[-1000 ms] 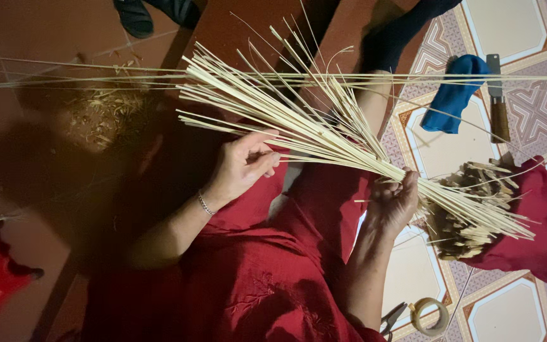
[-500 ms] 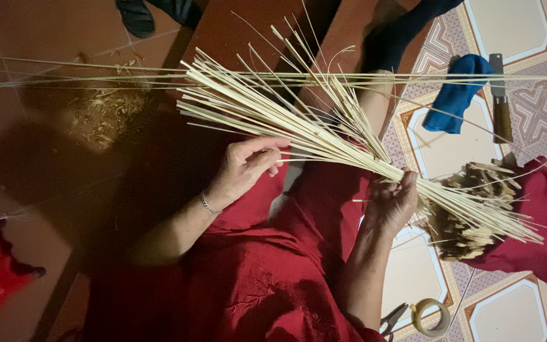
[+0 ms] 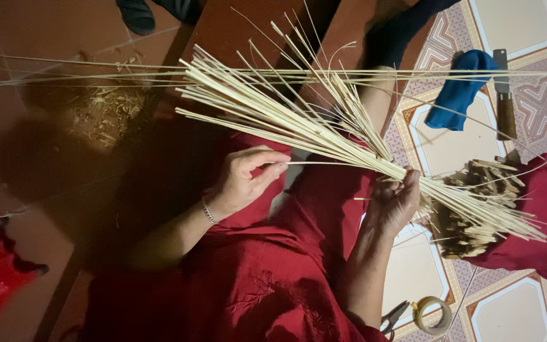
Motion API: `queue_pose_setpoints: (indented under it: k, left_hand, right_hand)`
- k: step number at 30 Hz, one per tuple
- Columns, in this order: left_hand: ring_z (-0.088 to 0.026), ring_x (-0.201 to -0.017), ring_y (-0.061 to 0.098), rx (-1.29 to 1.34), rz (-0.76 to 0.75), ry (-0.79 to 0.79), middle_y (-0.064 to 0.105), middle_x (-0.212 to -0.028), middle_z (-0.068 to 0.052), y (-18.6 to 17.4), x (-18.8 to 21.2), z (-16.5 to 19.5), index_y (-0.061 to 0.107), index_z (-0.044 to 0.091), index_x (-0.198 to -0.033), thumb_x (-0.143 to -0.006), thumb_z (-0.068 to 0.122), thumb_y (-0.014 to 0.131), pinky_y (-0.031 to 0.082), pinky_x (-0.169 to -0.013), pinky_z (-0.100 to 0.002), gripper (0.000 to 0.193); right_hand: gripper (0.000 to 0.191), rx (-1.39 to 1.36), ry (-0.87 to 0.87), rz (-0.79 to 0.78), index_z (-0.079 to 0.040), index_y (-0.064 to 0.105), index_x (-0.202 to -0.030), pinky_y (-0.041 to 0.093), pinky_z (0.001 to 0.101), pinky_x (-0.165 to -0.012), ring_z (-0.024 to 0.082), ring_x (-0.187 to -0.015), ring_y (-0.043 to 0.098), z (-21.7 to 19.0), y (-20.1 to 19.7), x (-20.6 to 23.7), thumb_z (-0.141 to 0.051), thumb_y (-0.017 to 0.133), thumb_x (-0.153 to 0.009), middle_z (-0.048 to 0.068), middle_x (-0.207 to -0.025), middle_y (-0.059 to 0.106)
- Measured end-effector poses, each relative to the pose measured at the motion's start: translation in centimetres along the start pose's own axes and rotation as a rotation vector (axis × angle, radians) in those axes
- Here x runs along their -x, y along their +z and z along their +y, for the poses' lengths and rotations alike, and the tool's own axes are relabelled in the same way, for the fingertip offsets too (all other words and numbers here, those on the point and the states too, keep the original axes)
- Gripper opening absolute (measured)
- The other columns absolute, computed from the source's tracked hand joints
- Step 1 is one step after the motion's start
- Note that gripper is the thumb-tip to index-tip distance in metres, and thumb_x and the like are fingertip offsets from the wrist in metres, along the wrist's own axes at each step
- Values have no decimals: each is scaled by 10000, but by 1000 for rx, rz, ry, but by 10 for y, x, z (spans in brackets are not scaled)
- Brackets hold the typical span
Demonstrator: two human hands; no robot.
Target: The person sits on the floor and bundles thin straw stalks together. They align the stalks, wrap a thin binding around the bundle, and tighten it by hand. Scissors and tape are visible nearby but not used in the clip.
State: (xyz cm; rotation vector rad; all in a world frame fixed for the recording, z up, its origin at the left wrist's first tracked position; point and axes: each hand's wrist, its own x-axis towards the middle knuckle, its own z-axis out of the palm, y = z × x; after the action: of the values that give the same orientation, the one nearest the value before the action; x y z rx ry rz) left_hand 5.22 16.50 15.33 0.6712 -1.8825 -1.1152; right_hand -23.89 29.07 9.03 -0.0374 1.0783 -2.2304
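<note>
The fingers [image 3: 272, 166] of the left hand [image 3: 245, 180] are curled nearly closed and pinch the end of a single thin strip [image 3: 324, 163], drawn slightly apart from the rest so it can be handled alone. The right hand [image 3: 395, 199] is closed around the waist of the bundle of pale bamboo strips [image 3: 299, 117], which serves as the gathering point: from this grip the strips fan out toward the upper left and run together toward the lower right. The bundle lies across the lap, over the red garment [image 3: 267, 285], supported there rather than on any bench. Beyond it, a stack of short cut sticks [image 3: 470, 209] sits on the tiled floor [image 3: 438, 145], near a blue cloth [image 3: 460, 92], a cleaver [image 3: 504, 95] and a roll of tape [image 3: 432, 315].
</note>
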Motion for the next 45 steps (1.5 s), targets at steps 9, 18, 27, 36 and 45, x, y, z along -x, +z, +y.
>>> queue_pose_setpoints:
  k: [9,18,27,36,45]
  left_hand:
    - [-252,-869,733,-244,69,74,734,-968,-126,-20,-10,19,697,-5,-998,-959,-11,728,589,-760,-341,50]
    - [-269,-936,687,-469,21,-43,694,-1035,-128,-74,26,5,653,6,-1058,-1089,33,695,547,-835,-371,59]
    - [-140,-805,582,-377,-2,-132,654,-999,-60,-113,56,-54,661,46,-1063,-1152,146,660,490,-745,-284,134]
    - [-249,-1068,522,-660,-27,-15,561,-1084,-69,-94,21,-22,603,111,-1011,-1069,122,657,406,-973,-379,80]
    - [-279,-1116,622,-428,19,-64,624,-1174,-116,-99,-8,-1,610,26,-1032,-1005,56,682,498,-966,-370,82]
  right_hand:
    - [182,-41,37,61,-63,647,-999,508,248,-611,99,-600,570,5,-12,-5,-241,652,-1034,24,-782,654]
    - [269,64,-2,76,-49,669,-999,407,225,-504,67,-532,503,-3,-20,10,-318,665,-997,-21,-695,584]
    - [264,64,25,123,-42,679,-1009,348,201,-456,39,-498,455,-6,-25,20,-306,666,-1010,-32,-665,549]
    - [253,27,92,4,-60,667,-1017,426,199,-483,80,-542,543,-10,-47,-16,-312,697,-1018,25,-753,644]
    - [210,-24,60,83,-48,703,-1029,521,277,-618,150,-658,637,-8,-24,-23,-257,729,-1019,51,-822,707]
